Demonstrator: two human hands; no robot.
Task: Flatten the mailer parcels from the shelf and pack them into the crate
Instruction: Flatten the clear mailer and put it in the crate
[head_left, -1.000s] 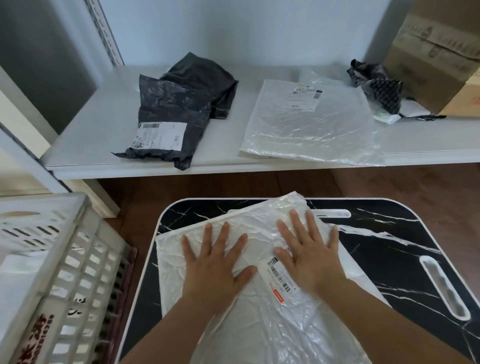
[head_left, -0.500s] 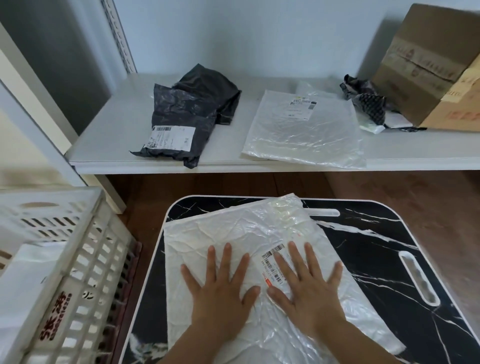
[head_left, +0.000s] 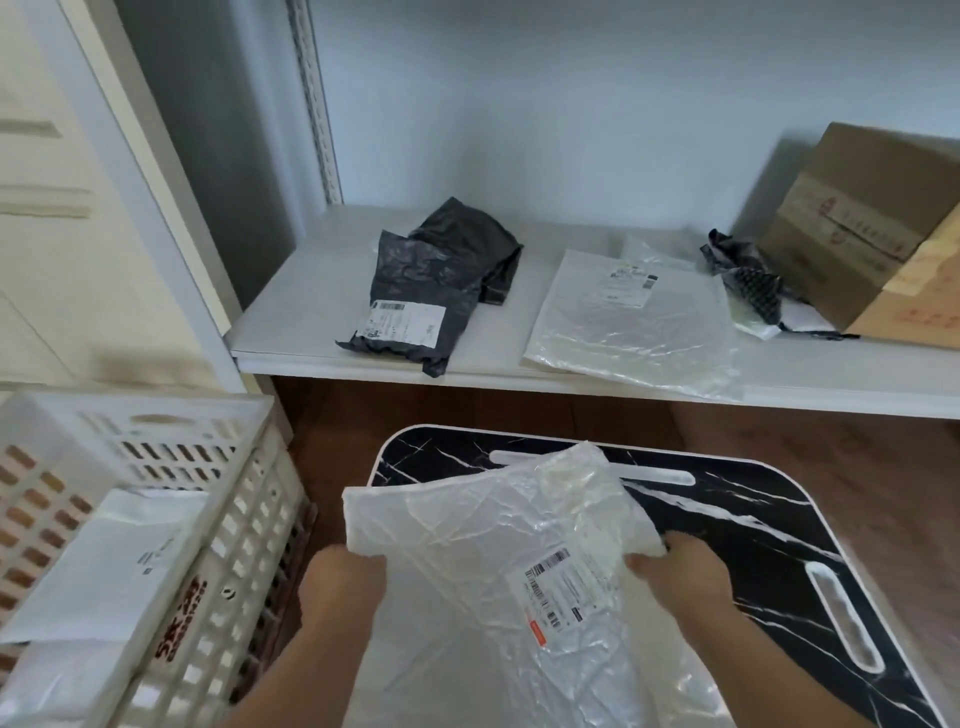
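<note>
Hands grip the white mailer (head_left: 483, 551) at its two sides: the left hand (head_left: 340, 584) is curled under the left edge, the right hand (head_left: 675, 571) is closed on the right edge. It is held lifted over the black marbled tabletop (head_left: 769, 525). Beside it at left stands the crate (head_left: 249, 519), a white parcel (head_left: 104, 566) inside. A black mailer (head_left: 426, 280) and a clear mailer (head_left: 628, 317) lie on the shelf (head_left: 301, 322).

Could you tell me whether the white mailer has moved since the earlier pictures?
Yes: the white mailer, lifted off the black table, has shifted left toward the crate.

No legible text on labels (head_left: 569, 595)
</note>
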